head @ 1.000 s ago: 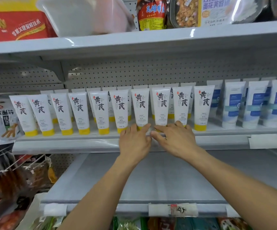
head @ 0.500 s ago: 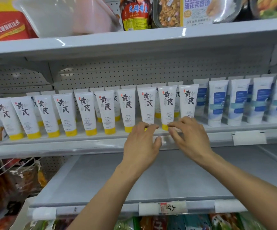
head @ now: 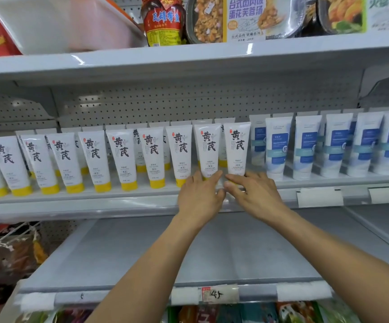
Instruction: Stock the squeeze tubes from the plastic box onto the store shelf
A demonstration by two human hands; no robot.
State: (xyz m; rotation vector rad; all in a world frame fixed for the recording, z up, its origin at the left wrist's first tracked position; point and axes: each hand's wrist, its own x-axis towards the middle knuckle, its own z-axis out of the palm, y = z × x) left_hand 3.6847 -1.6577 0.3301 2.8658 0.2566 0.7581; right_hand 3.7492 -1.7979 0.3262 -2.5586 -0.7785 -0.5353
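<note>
A row of white squeeze tubes with yellow caps point(head: 151, 152) stands cap-down on the middle shelf point(head: 95, 206), with a second row behind it. My left hand point(head: 200, 197) rests its spread fingers against the cap of the second tube from the right point(head: 208, 148). My right hand point(head: 255, 194) touches the cap of the rightmost yellow-capped tube point(head: 237, 145); both caps are hidden by fingers. Neither hand lifts a tube. A white plastic box point(head: 60, 26) sits on the top shelf at the upper left.
White tubes with blue labels point(head: 335, 145) fill the middle shelf to the right. Jars and meal trays point(head: 242, 17) stand on the top shelf. The lower shelf point(head: 188, 257) lies under my forearms. Bagged snacks point(head: 7, 255) hang at the lower left.
Both hands have slid rightward along the row, from the middle tubes to the two rightmost yellow-capped tubes. The view has shifted right as well.
</note>
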